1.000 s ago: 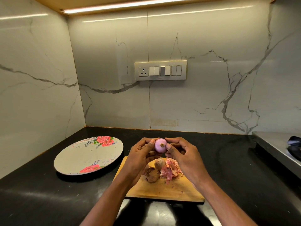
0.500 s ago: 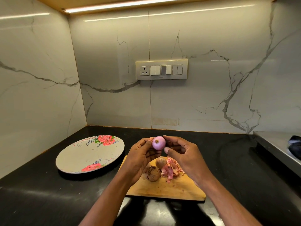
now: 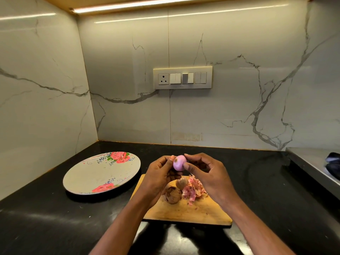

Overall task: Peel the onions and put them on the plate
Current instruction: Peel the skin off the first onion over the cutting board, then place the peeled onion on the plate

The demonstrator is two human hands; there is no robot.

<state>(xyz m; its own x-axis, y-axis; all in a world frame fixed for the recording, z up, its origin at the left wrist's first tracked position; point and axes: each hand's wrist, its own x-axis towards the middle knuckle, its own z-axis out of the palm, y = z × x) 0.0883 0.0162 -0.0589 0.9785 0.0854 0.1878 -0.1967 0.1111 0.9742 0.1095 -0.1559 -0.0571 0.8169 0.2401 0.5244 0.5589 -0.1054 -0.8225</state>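
I hold the peeled onion up above the board, pinched between both hands: my left hand curls round it from the left with the thumb at its top, and the fingertips of my right hand press its right side. It looks small, light and firm, but the bare purple flesh is smooth and likely slick, so I judge a grip round its middle is safer than one on the tapered ends. Squeezing too hard could shoot it out. Two onions with brown skin on lie on the board beside a heap of peel; their dry skin should tear easily from the tip. The plate, to the left, holds nothing yet.
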